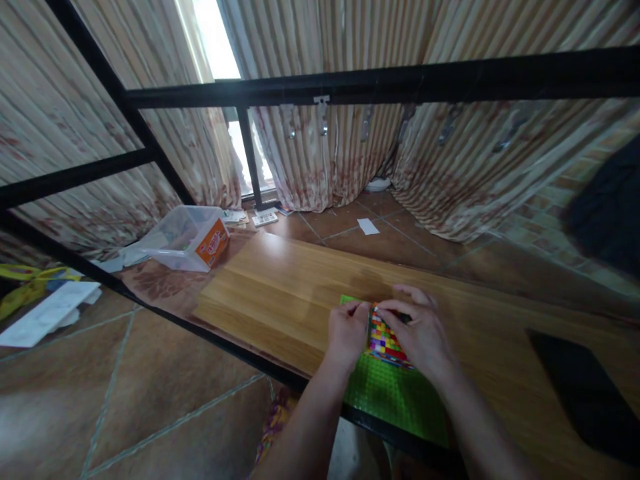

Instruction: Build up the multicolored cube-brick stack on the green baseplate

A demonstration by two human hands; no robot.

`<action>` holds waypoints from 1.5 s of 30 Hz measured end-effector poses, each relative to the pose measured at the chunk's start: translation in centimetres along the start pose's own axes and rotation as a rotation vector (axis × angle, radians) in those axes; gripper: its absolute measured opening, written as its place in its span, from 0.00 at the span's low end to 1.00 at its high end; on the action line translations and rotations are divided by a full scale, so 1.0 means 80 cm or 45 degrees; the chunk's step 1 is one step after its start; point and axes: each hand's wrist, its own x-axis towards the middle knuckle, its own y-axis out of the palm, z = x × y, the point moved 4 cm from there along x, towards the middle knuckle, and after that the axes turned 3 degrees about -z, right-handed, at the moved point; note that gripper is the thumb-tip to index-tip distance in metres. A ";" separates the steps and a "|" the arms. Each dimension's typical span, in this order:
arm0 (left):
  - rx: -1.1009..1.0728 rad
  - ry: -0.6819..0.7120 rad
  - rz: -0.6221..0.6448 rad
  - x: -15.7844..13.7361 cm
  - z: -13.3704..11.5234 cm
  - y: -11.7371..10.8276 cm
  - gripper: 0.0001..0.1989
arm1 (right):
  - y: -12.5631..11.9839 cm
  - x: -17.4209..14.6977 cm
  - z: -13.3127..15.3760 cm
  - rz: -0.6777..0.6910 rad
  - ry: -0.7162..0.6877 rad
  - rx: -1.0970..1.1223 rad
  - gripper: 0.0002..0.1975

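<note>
A green studded baseplate (395, 397) lies at the near edge of the wooden board, with a block of multicoloured toy bricks (384, 341) built up on it. My left hand (349, 331) is closed at the left side of the brick block, its thumb and fingers pressed together near the far corner. Across from it my right hand (420, 337) reaches over the block's right part, thumb and index finger pinched by the same corner. Both sets of fingertips nearly meet. Whatever sits between them is too small or hidden to name.
A clear plastic box with an orange label (213, 241) stands at the board's far left. A dark flat panel (585, 393) lies on the right. Black metal rails (320, 90) cross in front of the curtains. White papers (50, 313) lie at the left.
</note>
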 end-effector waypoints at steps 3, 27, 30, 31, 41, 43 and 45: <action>0.049 0.106 0.014 -0.005 -0.004 0.001 0.11 | 0.002 0.002 -0.003 -0.026 0.041 0.033 0.09; 0.359 0.377 0.042 -0.026 -0.026 0.005 0.13 | 0.012 0.005 -0.003 -0.025 0.209 0.265 0.08; 0.226 0.254 0.026 -0.021 -0.023 0.002 0.10 | 0.011 0.004 -0.003 -0.023 0.215 0.263 0.08; 0.104 0.157 0.009 -0.019 -0.022 0.000 0.10 | 0.009 0.004 -0.003 -0.040 0.213 0.269 0.08; -1.218 -0.439 -0.015 -0.031 -0.047 0.002 0.12 | -0.025 -0.001 0.044 -0.084 0.143 0.468 0.10; -1.258 -0.439 0.019 -0.032 -0.051 0.005 0.14 | -0.025 -0.002 0.054 0.029 0.078 0.487 0.10; -1.271 -0.435 0.070 -0.033 -0.053 0.008 0.16 | -0.024 -0.003 0.059 0.120 0.027 0.464 0.10</action>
